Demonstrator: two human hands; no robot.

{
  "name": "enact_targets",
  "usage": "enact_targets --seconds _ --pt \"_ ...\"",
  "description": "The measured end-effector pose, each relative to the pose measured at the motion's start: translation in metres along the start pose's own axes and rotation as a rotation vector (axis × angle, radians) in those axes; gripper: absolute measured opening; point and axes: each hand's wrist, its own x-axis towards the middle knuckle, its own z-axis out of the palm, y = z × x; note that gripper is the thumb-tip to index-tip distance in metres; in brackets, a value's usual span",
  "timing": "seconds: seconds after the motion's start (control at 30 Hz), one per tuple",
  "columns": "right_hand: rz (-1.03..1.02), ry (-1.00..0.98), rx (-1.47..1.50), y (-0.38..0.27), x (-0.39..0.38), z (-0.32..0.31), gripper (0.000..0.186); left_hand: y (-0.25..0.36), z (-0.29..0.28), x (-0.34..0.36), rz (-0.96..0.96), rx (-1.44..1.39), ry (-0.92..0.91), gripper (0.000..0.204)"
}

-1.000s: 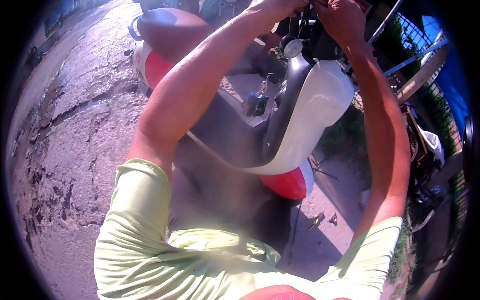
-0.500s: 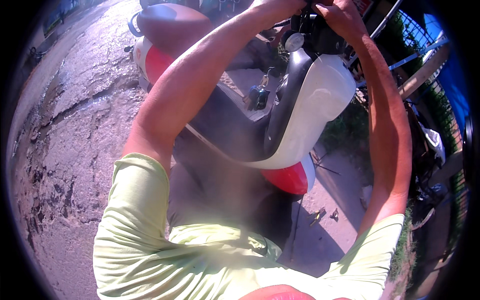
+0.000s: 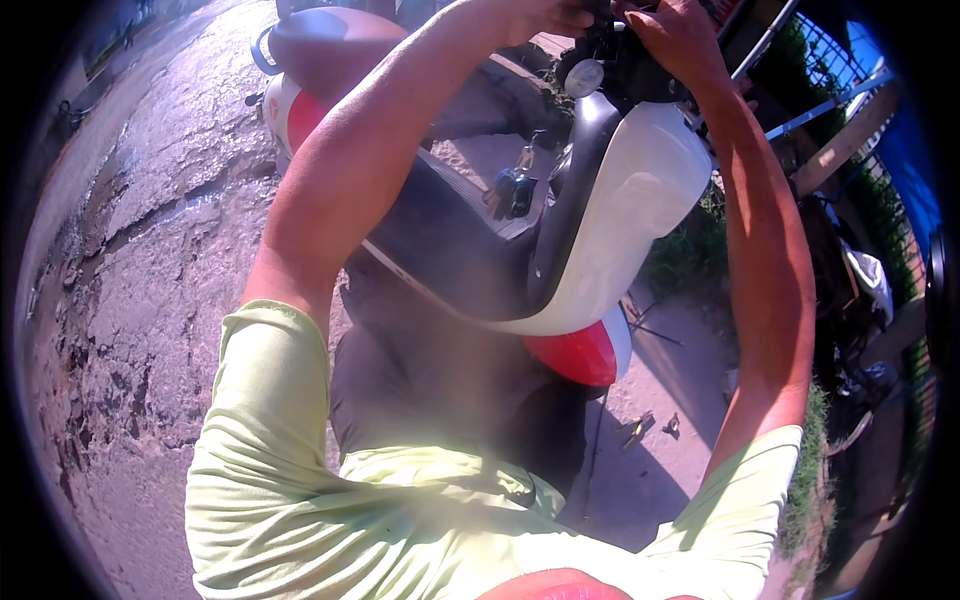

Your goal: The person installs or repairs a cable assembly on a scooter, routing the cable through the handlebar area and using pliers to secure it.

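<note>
A white scooter with red panels [image 3: 640,200] stands in front of me, turned across the view. Both arms reach up to its dark handlebar area [image 3: 630,65] at the top edge. My left hand [image 3: 545,18] is on the left side of it, fingers curled in; what they grip is cut off by the frame. On the other side, my right hand [image 3: 678,38] bends its thumb and fingers against the dark parts. Any small piece between them is hidden. Just below sits a round clear lamp [image 3: 584,78]. Keys with a black fob [image 3: 521,190] hang near the dark inner panel.
The scooter's seat [image 3: 335,28] lies at upper left. Cracked, partly wet pavement [image 3: 150,260] spreads on the left. A small yellowish tool [image 3: 637,430] lies on the ground by the red panel [image 3: 575,355]. Wooden beams [image 3: 845,145] and a blue sheet [image 3: 908,180] stand at right.
My left hand has moved slightly left, apart from the handlebar's middle. My right hand has shifted a little downward. The view has moved slightly; the scooter stays in place.
</note>
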Motion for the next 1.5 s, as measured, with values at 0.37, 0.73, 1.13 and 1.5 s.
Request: enact_targets --seconds 0.37,0.73,1.13,1.5 --pt "0.036 -0.12 -0.019 -0.016 -0.013 -0.011 0.031 0.011 0.022 -0.055 0.123 0.181 0.049 0.028" --pt "0.304 -0.105 0.171 -0.037 -0.006 -0.016 0.033 0.004 0.013 -0.059 0.142 0.252 -0.056 0.033" --pt "0.238 -0.29 0.182 0.002 0.011 -0.028 0.042 -0.002 0.029 -0.047 0.215 0.381 -0.026 0.037" --pt "0.519 -0.375 0.212 -0.079 -0.005 -0.042 0.025 0.042 0.029 -0.071 0.043 0.374 0.045 0.022"
